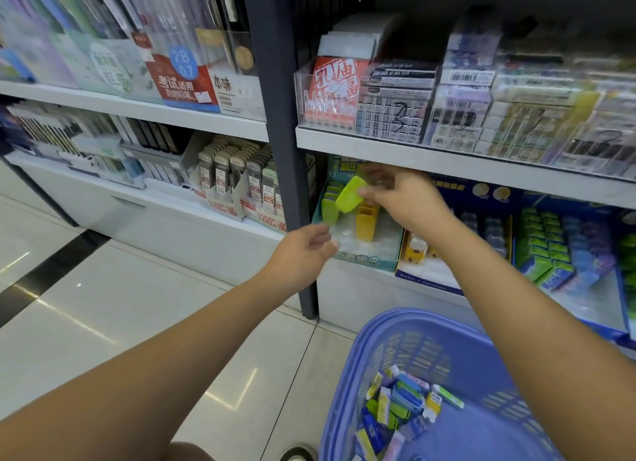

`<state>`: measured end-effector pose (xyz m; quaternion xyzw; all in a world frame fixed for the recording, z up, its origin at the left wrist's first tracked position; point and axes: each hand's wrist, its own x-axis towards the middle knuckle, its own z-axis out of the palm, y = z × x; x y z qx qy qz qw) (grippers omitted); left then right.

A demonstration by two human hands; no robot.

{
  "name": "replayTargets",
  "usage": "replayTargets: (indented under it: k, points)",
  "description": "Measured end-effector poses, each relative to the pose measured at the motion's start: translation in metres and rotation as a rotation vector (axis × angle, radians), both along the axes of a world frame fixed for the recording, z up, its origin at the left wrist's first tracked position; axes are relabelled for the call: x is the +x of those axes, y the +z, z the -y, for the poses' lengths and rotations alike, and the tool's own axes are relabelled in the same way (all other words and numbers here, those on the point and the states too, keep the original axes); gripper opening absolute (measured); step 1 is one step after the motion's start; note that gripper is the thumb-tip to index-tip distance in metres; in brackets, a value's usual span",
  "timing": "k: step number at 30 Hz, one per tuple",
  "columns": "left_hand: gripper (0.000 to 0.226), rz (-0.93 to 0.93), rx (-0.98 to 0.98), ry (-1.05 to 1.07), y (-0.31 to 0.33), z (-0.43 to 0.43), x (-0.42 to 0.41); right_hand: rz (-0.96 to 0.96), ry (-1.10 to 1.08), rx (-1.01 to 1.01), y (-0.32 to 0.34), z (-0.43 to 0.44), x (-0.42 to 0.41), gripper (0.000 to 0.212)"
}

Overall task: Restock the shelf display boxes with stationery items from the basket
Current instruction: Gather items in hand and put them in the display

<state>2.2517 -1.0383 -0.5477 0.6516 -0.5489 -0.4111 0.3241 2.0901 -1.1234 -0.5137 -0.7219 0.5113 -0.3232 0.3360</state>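
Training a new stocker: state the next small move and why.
Probably lower the lime-green item pinched in the right hand into the teal display box, next to the upright green ones: it hangs tilted just above that row, and the clear tray in front of the yellow ones looks unfilled.

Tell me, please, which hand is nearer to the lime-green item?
Right. The right hand pinches the lime-green item at its right end; the left hand is below and left of it, not touching.
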Motion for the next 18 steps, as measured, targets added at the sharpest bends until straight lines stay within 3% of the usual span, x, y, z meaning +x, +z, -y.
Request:
replayTargets:
  k: [3, 7, 12, 18]
  points:
    - [0.058, 0.424, -0.004, -0.192, -0.008, 0.006, -0.001, -0.223, -0.111, 0.023, -0.004, 0.028, 0.007, 0.035]
    - [0.066, 0.656, 0.011, -0.386, -0.016, 0.014, -0.004, -0.396, -0.081, 0.046, -0.008, 0.047, 0.021, 0.031]
    - [0.072, 0.765, 0.037, -0.468, -0.022, 0.023, -0.006, -0.650, -0.038, -0.018, -0.014, 0.054, 0.037, 0.025]
    - [0.072, 0.750, 0.040, -0.480, -0.023, 0.024, -0.004, -0.653, -0.118, -0.080, -0.018, 0.055, 0.049, 0.014]
